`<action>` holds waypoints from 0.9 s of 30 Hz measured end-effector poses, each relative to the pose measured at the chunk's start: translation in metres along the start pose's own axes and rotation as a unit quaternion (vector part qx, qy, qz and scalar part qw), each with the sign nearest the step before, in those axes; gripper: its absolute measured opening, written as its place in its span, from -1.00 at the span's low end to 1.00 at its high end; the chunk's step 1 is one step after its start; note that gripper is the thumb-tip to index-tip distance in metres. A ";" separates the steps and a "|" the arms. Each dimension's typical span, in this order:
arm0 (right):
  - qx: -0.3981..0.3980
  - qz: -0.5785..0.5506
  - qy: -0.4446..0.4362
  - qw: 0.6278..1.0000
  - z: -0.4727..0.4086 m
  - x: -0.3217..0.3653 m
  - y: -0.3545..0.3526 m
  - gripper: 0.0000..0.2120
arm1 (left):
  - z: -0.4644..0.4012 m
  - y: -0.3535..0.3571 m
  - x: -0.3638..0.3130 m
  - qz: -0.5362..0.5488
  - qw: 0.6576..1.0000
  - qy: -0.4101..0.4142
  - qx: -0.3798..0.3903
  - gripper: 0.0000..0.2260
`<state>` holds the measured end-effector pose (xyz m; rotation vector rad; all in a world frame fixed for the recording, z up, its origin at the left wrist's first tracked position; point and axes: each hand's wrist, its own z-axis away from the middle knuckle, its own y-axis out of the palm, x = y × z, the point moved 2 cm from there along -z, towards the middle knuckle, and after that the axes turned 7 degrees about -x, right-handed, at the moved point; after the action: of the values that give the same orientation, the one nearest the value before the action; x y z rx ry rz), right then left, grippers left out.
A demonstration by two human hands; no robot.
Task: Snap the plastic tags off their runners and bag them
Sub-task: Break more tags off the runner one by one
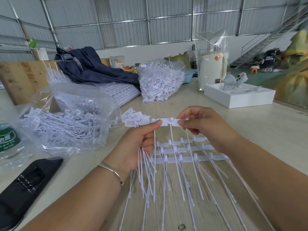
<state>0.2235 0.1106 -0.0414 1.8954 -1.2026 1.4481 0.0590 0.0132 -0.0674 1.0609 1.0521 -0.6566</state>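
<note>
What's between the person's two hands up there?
In the head view, a short strip of white tags bridges the gap: left hand pinches one end, right hand the other.

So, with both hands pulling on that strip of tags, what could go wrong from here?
1. The left hand already holds a thick bundle of loose tags while pinching the strip; some could slip out.
2. The right hand pinches only the strip's end, so it may slip.
3. The open bag lies off to the left, so tags could miss it.
</note>
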 end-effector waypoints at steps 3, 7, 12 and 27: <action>0.006 0.005 0.008 1.000 0.001 -0.001 0.001 -0.91 | 0.003 0.002 -0.002 0.021 0.999 -0.011 0.037 -0.71; 0.009 -0.004 0.012 1.000 0.001 0.001 0.002 -0.86 | 0.008 0.005 -0.006 0.058 0.996 -0.014 0.067 -0.70; 0.082 -0.087 0.030 0.992 0.005 0.001 0.012 -0.75 | 0.011 0.010 -0.007 0.080 0.990 -0.001 0.118 -0.66; 0.099 -0.138 0.054 0.984 0.010 0.003 0.023 -0.86 | 0.008 0.009 -0.005 0.042 0.994 -0.013 0.099 -0.80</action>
<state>0.2098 0.0900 -0.0448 1.9910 -0.7336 1.5386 0.0676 0.0086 -0.0587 1.2572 0.9286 -0.7153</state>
